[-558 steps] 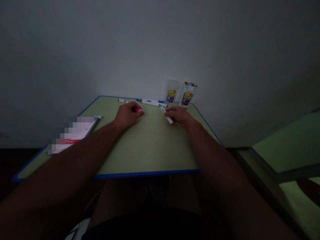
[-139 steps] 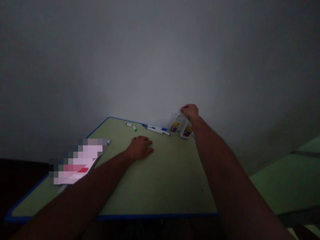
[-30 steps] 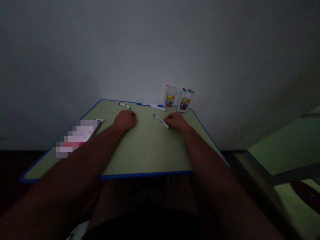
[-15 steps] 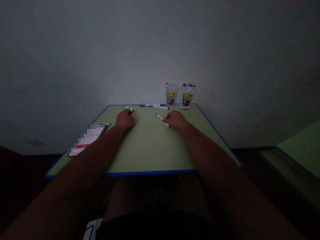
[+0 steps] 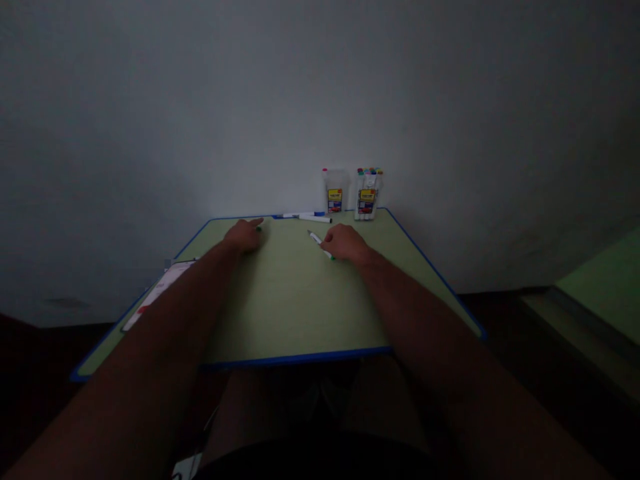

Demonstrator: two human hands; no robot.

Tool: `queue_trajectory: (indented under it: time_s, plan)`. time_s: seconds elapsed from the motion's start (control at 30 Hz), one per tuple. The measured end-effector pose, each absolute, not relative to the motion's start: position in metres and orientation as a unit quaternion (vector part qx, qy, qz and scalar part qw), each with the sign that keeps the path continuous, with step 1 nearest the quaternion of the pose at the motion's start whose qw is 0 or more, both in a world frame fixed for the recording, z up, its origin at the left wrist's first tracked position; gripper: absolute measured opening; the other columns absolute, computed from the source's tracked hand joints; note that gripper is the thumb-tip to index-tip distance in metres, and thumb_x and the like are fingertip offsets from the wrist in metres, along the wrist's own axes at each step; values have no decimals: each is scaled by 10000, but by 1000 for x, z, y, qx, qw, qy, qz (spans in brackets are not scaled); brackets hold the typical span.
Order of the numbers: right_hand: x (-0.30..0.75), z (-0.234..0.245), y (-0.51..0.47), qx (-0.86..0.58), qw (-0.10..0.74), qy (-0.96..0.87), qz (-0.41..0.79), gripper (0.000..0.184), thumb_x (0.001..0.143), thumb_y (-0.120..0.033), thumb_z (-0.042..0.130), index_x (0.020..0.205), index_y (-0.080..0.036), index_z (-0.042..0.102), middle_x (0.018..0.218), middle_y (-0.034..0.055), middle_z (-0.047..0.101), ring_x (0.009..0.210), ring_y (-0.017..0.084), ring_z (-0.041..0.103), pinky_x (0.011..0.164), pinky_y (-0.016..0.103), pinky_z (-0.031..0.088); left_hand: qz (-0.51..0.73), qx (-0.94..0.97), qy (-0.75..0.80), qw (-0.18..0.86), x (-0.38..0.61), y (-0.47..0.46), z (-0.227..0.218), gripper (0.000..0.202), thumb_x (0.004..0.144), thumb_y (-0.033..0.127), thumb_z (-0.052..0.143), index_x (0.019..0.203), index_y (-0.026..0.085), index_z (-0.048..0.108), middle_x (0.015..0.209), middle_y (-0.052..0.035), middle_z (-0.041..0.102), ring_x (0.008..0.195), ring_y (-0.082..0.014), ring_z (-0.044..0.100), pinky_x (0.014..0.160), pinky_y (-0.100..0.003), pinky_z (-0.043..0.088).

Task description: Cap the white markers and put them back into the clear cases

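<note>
On the table's far left part, my left hand point(image 5: 242, 237) reaches low with its index finger stretched out. The green end point(image 5: 259, 229) of a white marker shows just under that finger; my hand hides the rest of the marker. Right of the middle, my right hand point(image 5: 344, 243) is closed on another white marker point(image 5: 315, 237). This one lies slanted, its dark tip pointing away to the left and its green end showing below my fingers.
At the table's back edge lie several white markers point(image 5: 316, 219). Behind my right hand stand a clear case point(image 5: 335, 183) with one red-capped marker and a fuller marker case point(image 5: 367, 200). A phone point(image 5: 157, 293) lies left, partly behind my left forearm. The table point(image 5: 300, 307) has a blue rim.
My left hand has moved over the green-ended marker and its index finger has stretched out. My right hand keeps its marker in nearly the same place. The whole view has shifted slightly.
</note>
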State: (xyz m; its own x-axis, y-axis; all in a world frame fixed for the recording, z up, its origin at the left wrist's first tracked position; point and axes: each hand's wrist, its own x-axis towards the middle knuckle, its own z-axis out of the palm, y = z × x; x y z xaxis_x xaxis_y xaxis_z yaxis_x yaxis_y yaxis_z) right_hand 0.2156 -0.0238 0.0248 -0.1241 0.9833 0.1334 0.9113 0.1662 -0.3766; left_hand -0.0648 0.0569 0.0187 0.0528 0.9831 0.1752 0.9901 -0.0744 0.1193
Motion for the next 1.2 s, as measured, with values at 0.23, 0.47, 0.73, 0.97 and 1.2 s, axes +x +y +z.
queue_trajectory:
  time_s: [0.23, 0.47, 0.73, 0.97, 1.2]
  plan:
    - [215, 27, -25, -633, 163, -751, 89, 226, 810, -302, 641, 920, -170, 787, 951, 128, 748, 887, 237, 693, 804, 312, 515, -58, -731, -679, 46, -55, 44, 24, 519, 697, 193, 592, 1204, 199, 702, 1201, -112, 696, 1119, -334, 624, 976, -391, 475]
    - [217, 27, -26, -623, 168, -758, 95, 189, 794, -275, 668, 889, -161, 785, 902, 108, 751, 842, 218, 698, 790, 301, 521, -110, -776, -619, -40, -25, 10, 38, 374, 660, 214, 638, 1018, 218, 746, 927, -68, 739, 808, -224, 681, 768, -291, 508]
    - [217, 30, -27, -619, 152, -763, 105, 177, 775, -261, 702, 886, -150, 784, 912, 108, 747, 849, 206, 688, 813, 302, 502, -271, -745, -562, -237, -17, -22, 26, 275, 677, 248, 668, 944, 191, 704, 638, -5, 627, 542, -145, 547, 525, -258, 400]
    - [213, 29, -29, -626, 151, -757, 111, 185, 729, -264, 738, 869, -149, 776, 897, 101, 737, 820, 195, 674, 764, 277, 491, -298, -762, -541, -195, -15, -23, 23, 244, 676, 286, 699, 899, 196, 736, 695, -19, 650, 602, -149, 553, 584, -272, 408]
    - [213, 33, -29, -647, 222, -712, 160, 173, 735, -281, 730, 836, -145, 763, 807, 70, 717, 750, 156, 646, 712, 252, 474, -325, -759, -539, -168, -13, -23, 21, 231, 657, 286, 727, 869, 199, 755, 697, -15, 653, 625, -158, 563, 601, -283, 410]
